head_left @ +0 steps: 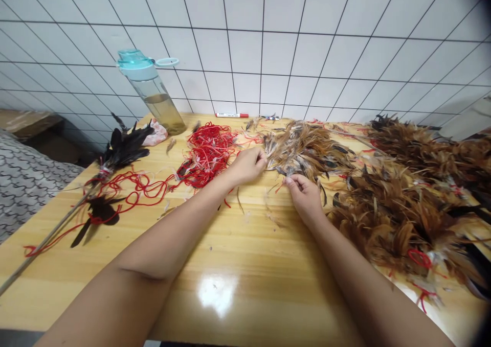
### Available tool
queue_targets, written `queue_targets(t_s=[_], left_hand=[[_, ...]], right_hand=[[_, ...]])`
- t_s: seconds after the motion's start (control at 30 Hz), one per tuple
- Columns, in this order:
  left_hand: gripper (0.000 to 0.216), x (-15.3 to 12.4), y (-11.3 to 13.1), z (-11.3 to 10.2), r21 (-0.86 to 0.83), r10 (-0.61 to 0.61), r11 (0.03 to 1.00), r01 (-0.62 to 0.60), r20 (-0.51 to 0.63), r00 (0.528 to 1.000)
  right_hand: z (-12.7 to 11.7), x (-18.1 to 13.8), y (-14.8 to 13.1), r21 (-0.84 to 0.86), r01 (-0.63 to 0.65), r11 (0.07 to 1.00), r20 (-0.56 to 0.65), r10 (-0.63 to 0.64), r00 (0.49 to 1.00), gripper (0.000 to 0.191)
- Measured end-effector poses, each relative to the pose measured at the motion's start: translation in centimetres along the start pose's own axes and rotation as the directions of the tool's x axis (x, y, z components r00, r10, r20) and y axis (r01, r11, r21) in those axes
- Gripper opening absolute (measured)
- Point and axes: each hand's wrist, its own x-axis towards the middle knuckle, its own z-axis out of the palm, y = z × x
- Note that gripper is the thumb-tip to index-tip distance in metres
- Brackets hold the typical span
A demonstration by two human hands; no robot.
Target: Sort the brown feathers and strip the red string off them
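My left hand (247, 165) is closed in a pinch on brown feathers at the left edge of a small feather pile (307, 150) in the middle of the wooden table (238, 265). My right hand (305, 196) is closed too, its fingers pinching feathers at the pile's near edge. A tangle of red string (207, 153) lies just left of my left hand. A long thin stick (49, 234) with black feathers (125, 147) bound to it by red string lies at the left of the table.
A large heap of brown feathers (414, 193) covers the table's right side. A clear bottle with a teal lid (151, 89) stands at the back by the tiled wall. A red marker (232, 115) lies at the wall. A patterned cushion (26, 178) sits off the left edge.
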Motion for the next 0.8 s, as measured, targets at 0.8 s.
queue_targets(t_s=[0.8], left_hand=[[0.022,-0.8,2.0,3.3,-0.828,0.012,0.543,0.140,0.174,0.985]], right_hand=[[0.1,0.4,0.6,0.054,0.003,0.999,0.056,-0.006,0.998,0.029]])
